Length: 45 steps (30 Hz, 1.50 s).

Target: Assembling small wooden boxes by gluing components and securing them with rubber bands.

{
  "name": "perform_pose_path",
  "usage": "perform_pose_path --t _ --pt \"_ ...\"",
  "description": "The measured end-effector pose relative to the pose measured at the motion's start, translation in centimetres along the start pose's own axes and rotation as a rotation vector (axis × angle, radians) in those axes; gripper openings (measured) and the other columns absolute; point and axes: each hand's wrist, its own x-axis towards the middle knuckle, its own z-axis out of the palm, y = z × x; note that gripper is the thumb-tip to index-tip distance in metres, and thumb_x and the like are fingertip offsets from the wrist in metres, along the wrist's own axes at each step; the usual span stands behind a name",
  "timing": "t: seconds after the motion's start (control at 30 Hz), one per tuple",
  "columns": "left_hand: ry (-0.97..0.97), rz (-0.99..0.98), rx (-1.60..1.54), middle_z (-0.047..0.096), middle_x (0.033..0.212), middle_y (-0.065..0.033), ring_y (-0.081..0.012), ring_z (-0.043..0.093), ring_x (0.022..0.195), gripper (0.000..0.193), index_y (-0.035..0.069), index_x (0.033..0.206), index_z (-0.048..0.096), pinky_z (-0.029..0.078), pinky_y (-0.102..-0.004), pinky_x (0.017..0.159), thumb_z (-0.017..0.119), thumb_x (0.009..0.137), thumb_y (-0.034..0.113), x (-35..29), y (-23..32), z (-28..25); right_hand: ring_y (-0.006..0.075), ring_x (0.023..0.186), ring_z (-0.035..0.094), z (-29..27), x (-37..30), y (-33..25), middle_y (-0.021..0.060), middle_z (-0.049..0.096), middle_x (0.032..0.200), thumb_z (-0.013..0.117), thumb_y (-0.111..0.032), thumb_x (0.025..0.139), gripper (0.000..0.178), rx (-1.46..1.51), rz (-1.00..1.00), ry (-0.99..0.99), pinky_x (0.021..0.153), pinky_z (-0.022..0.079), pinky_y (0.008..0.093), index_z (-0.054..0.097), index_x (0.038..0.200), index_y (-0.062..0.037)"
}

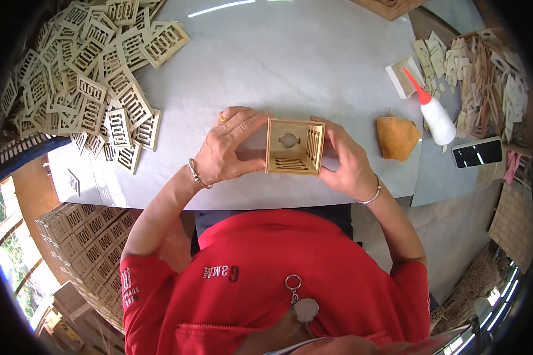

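At the far left of the grey table [290, 53] lies a big heap of cut-out wooden panels [95, 89] with slotted patterns, spilling toward the table's edge. Just right of it, the left hand [228, 151], with a ring and a bracelet, presses its fingers closed against the left wall of a small open wooden box [294, 147], which sits on the table near the front edge, its open side up and a round hole in its floor. The right hand [349, 160] grips the box's right wall in the same way, fingers curled on it. Further right lie an orange cloth [397, 137], a white glue bottle [435, 115] with a red tip, a dark phone [477, 152], and a pile of small wooden pieces [485, 83].
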Motion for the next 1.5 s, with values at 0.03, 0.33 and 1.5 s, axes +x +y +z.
perform_pose_path --t 0.03,0.33,1.5 --pt "0.002 -0.003 0.009 0.059 0.113 -0.0119 -0.0312 0.053 0.104 0.074 0.002 0.121 0.054 0.041 -0.0401 0.089 0.080 0.059 0.032 0.1 0.0 0.0 0.0207 0.084 0.062 -0.1 0.1 0.0 0.0139 0.056 0.111 0.077 -0.007 0.066 0.072 0.010 -0.010 0.008 0.076 0.053 0.0292 0.042 0.129 -0.0008" --pt "0.013 0.000 -0.006 0.059 0.113 -0.0103 -0.0290 0.054 0.102 0.072 0.002 0.120 0.055 0.040 -0.0384 0.089 0.079 0.063 0.038 0.6 -0.8 -0.1 0.0231 0.087 0.063 -0.3 0.7 0.3 0.0161 0.054 0.118 0.075 -0.003 0.066 0.069 -0.023 -0.054 -0.004 0.077 0.054 0.0305 0.044 0.127 0.0004" --pt "0.069 -0.306 0.012 0.053 0.122 -0.0179 -0.0342 0.051 0.111 0.095 0.000 0.129 0.047 0.044 -0.0419 0.093 0.080 0.057 0.052 -2.8 1.2 -2.2 0.0246 0.100 0.058 -16.4 17.3 8.4 0.0084 0.059 0.114 0.056 -0.007 0.083 0.032 -0.866 -0.213 0.456 0.075 0.052 0.0345 0.061 0.114 -0.0140"
